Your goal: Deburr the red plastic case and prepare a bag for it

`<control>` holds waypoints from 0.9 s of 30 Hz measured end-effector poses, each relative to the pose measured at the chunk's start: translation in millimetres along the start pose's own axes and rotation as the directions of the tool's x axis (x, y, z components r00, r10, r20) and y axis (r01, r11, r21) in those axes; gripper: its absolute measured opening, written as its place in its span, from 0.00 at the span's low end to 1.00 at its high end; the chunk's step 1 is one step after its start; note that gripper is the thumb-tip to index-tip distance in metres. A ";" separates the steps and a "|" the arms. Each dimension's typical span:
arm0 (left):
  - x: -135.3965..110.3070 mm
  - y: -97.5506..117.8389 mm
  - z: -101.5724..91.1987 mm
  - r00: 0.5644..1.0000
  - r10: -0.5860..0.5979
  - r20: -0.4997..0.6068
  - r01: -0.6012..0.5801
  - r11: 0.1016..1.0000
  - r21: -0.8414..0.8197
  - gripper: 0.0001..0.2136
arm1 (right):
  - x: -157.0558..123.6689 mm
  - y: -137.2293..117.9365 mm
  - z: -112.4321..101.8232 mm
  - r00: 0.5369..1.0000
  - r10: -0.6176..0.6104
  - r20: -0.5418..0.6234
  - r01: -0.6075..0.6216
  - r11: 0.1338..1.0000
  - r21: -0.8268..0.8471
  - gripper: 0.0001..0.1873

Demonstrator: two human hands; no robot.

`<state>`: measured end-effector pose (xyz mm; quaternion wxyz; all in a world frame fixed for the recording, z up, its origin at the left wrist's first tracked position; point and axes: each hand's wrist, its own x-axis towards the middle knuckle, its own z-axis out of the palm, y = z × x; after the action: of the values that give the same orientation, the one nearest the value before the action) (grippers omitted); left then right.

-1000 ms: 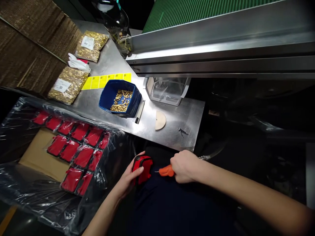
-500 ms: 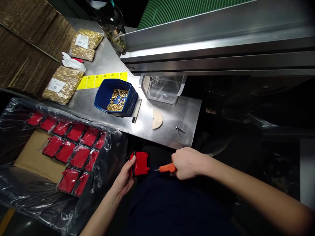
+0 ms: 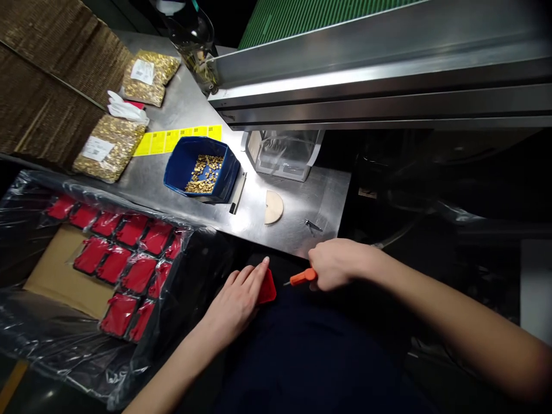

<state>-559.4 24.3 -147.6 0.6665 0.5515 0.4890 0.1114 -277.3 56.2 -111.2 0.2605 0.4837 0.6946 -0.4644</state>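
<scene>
My left hand [image 3: 242,299] is closed over a red plastic part [image 3: 268,287] in front of my dark clothing. Its back and fingers cover most of the part, so only a red end shows. To the right, my right hand [image 3: 330,265] is wrapped round the orange handle of a small tool [image 3: 303,277]. A thin metal tip points left from that tool toward the red part, with a short gap between them. Both hands are below the front edge of the metal table [image 3: 207,221].
A blue bin [image 3: 172,172] holds small brass pieces. Near it lie a cutter-like tool [image 3: 237,195], a pale half-disc [image 3: 274,207] and nail clippers [image 3: 313,225]. At left, a plastic-lined box [image 3: 181,224] contains several red parts. A metal-framed conveyor [image 3: 366,69] crosses above.
My left hand has turned over and moved right, with its back now up, hiding much of the red part. My right hand has shifted slightly up and right with the orange tool.
</scene>
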 end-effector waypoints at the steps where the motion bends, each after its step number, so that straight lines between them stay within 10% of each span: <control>1: 2.2 1.4 0.1 1.000 0.017 0.019 -0.018 0.999 0.039 0.37 | 2.8 -4.5 -2.0 1.000 -0.008 -0.016 0.008 1.000 -0.004 0.17; 5: 5.5 1.0 -8.6 1.000 0.011 0.005 -0.012 0.994 0.112 0.42 | 8.5 -16.7 -7.2 0.996 -0.024 -0.084 0.023 1.000 -0.006 0.20; 8: 3.4 -9.2 -15.4 0.972 -0.200 -0.123 0.174 0.966 -0.192 0.44 | -1.8 -11.5 -7.3 0.996 -0.028 -0.083 0.031 0.999 0.025 0.18; 13: 0.4 -33.5 -9.4 0.928 -0.372 0.023 0.252 0.582 -0.773 0.40 | -31.3 14.3 10.7 0.998 -0.038 -0.052 0.035 0.998 -0.056 0.09; 19: 6.5 -33.0 -1.3 0.922 -0.367 0.125 0.282 0.411 -0.867 0.42 | -48.5 99.7 33.3 0.877 -0.088 -0.472 -0.092 0.934 -0.345 0.19; 27: 35.3 -3.1 27.4 0.948 -0.064 0.312 0.314 0.341 -0.886 0.43 | 31.2 210.1 22.6 0.776 0.247 -0.580 -0.491 0.814 -0.310 0.19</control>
<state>-521.8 30.3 -171.2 0.9182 0.0284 0.3241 0.2260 -99.6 70.4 -228.9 0.2568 0.6469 0.7130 -0.0844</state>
